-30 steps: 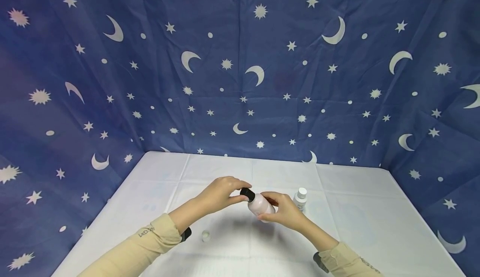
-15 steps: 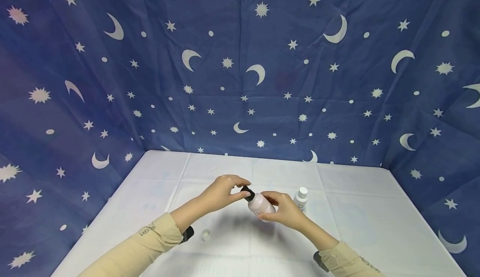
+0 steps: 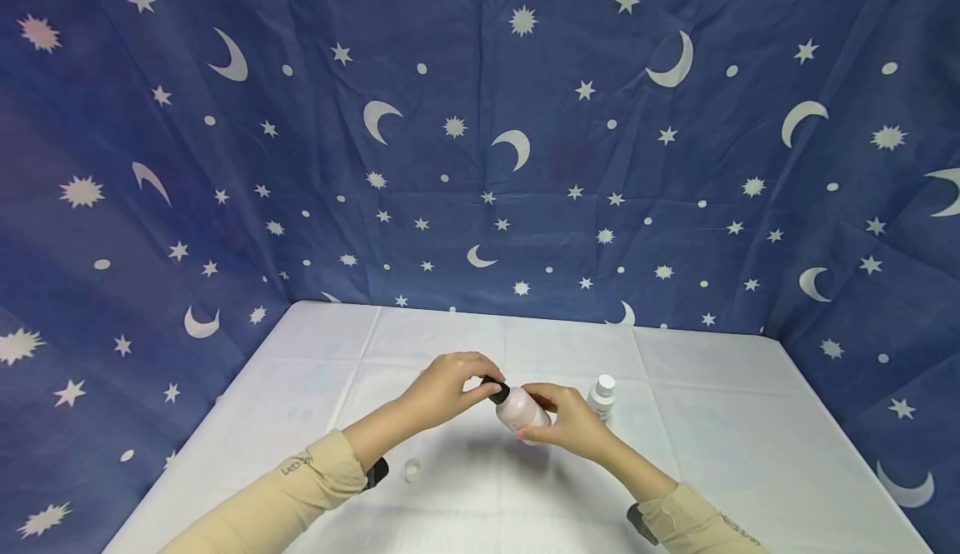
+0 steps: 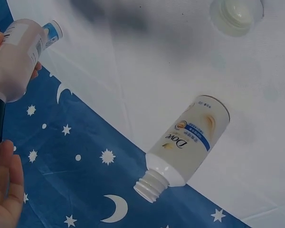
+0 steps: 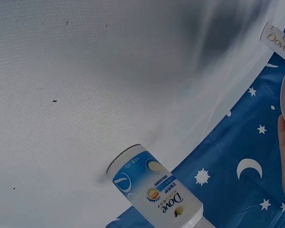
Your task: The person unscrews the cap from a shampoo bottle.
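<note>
My right hand [image 3: 564,422] grips a pale pink bottle [image 3: 521,410], held tilted above the table with its top toward the left. At that top, the thumb and fingers of my left hand [image 3: 448,387] pinch the black cap [image 3: 498,390]. The left wrist view shows the pink bottle [image 4: 19,61] at its left edge, with left fingers [image 4: 7,175] at the cap's end. An uncapped white Dove bottle [image 4: 185,137] stands near the left hand, its threaded neck bare; in the head view that hand mostly hides it.
A small white cap [image 3: 412,471] lies on the white-covered table [image 3: 712,421] near my left wrist. Just beyond my right hand stands a capped white-and-blue Dove bottle [image 3: 602,397]. A blue curtain [image 3: 480,162] with moons and stars encloses the table's back and sides.
My left fingers loosened and spread at the black cap half a second ago; now they close around it again. The right hand and the pink bottle stay almost still.
</note>
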`<state>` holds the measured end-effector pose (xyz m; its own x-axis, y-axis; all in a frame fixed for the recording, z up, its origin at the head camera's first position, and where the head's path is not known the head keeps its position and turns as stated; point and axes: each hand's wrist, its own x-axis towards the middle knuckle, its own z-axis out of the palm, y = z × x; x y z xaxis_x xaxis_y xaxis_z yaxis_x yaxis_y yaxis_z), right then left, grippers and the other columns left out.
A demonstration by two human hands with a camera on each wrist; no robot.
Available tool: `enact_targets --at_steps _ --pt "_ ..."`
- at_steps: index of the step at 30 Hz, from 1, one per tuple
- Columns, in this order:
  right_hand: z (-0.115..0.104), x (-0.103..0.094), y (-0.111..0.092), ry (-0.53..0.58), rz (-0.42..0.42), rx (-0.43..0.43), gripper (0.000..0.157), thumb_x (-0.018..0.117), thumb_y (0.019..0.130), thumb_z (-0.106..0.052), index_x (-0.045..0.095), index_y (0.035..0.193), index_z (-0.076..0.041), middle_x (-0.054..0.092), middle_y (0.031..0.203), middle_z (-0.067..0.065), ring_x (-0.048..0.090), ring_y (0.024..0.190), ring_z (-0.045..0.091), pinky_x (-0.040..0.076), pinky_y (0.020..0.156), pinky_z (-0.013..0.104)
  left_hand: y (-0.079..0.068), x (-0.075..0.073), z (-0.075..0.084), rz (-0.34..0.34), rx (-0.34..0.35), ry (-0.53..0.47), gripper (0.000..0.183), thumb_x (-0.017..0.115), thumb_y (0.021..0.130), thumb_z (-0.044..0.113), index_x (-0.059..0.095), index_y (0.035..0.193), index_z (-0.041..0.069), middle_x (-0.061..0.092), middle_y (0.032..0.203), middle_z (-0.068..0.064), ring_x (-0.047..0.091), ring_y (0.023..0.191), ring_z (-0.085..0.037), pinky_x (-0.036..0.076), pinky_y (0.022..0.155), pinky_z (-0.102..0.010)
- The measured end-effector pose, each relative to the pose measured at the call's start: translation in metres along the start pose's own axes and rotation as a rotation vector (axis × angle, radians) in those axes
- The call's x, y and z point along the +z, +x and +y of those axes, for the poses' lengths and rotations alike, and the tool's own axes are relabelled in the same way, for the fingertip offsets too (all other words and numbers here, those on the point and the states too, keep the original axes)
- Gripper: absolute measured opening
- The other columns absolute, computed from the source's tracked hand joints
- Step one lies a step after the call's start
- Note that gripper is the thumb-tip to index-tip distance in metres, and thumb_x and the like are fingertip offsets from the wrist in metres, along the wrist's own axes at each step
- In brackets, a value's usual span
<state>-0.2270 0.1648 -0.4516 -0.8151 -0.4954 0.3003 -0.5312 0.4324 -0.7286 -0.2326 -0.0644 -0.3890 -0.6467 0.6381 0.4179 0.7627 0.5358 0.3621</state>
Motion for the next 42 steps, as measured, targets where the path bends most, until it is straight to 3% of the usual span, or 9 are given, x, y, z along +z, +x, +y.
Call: enact_targets --at_steps 7,12,18,23,32,39,42 --pt "0.0000 0.0003 -0.0018 0.019 -0.012 0.010 0.052 0.081 0.073 -0.021 0.062 0.115 0.003 0.066 0.112 0.017 0.064 0.101 0.029 0.054 0.089 0.036 -0.0042 -0.0020 0.0009 -0.028 0.112 0.233 0.030 0.077 0.077 0.027 0.069 0.103 0.015 0.070 0.101 0.006 0.065 0.094 -0.011 0.053 0.084 -0.028" --pt "-0.0007 -0.0008 -0.0020 0.032 -0.012 0.020 0.053 0.082 0.072 -0.020 0.061 0.115 0.004 0.066 0.113 0.018 0.063 0.103 0.030 0.054 0.089 0.036 -0.0027 -0.0004 -0.0010 -0.017 0.156 0.292 0.029 0.077 0.077 0.018 0.068 0.105 0.016 0.070 0.102 0.006 0.065 0.095 -0.011 0.053 0.085 -0.027" --pt "0.0003 -0.0008 -0.0012 0.025 -0.001 0.021 0.055 0.082 0.073 -0.021 0.060 0.116 0.005 0.065 0.114 0.019 0.063 0.104 0.033 0.054 0.089 0.037 -0.0028 -0.0001 -0.0046 -0.029 0.114 0.251 0.032 0.071 0.083 0.023 0.065 0.113 0.014 0.071 0.104 0.004 0.066 0.093 -0.011 0.054 0.082 -0.028" --pt "0.0025 0.0007 -0.0010 0.019 0.004 0.016 0.054 0.081 0.073 -0.021 0.061 0.115 0.005 0.066 0.112 0.019 0.064 0.102 0.032 0.054 0.088 0.036 -0.0023 -0.0006 -0.0044 -0.034 0.074 0.203 0.026 0.069 0.085 0.028 0.064 0.106 0.016 0.070 0.096 0.006 0.065 0.085 -0.009 0.053 0.077 -0.028" --pt "0.0015 0.0014 -0.0020 0.031 -0.001 0.014 0.054 0.081 0.073 -0.021 0.061 0.116 0.005 0.066 0.112 0.018 0.064 0.101 0.029 0.055 0.088 0.035 0.0011 -0.0017 -0.0007 -0.040 -0.008 0.118 0.028 0.068 0.085 0.031 0.067 0.105 0.010 0.070 0.101 0.000 0.065 0.096 -0.014 0.053 0.085 -0.030" --pt "-0.0038 -0.0003 -0.0017 0.014 -0.004 0.037 0.055 0.081 0.073 -0.019 0.060 0.116 0.007 0.065 0.113 0.020 0.064 0.103 0.032 0.054 0.089 0.036 0.0010 -0.0012 -0.0017 -0.039 -0.026 -0.005 0.025 0.066 0.088 0.024 0.066 0.109 0.011 0.069 0.095 0.001 0.060 0.076 -0.006 0.050 0.065 -0.016" --pt "-0.0041 -0.0006 -0.0015 0.013 -0.004 0.040 0.054 0.081 0.073 -0.019 0.060 0.116 0.006 0.066 0.113 0.019 0.064 0.103 0.032 0.054 0.089 0.036 0.0010 -0.0023 -0.0020 -0.048 -0.019 -0.032 0.024 0.065 0.090 0.023 0.068 0.110 0.011 0.069 0.096 0.001 0.058 0.075 -0.006 0.048 0.063 -0.015"
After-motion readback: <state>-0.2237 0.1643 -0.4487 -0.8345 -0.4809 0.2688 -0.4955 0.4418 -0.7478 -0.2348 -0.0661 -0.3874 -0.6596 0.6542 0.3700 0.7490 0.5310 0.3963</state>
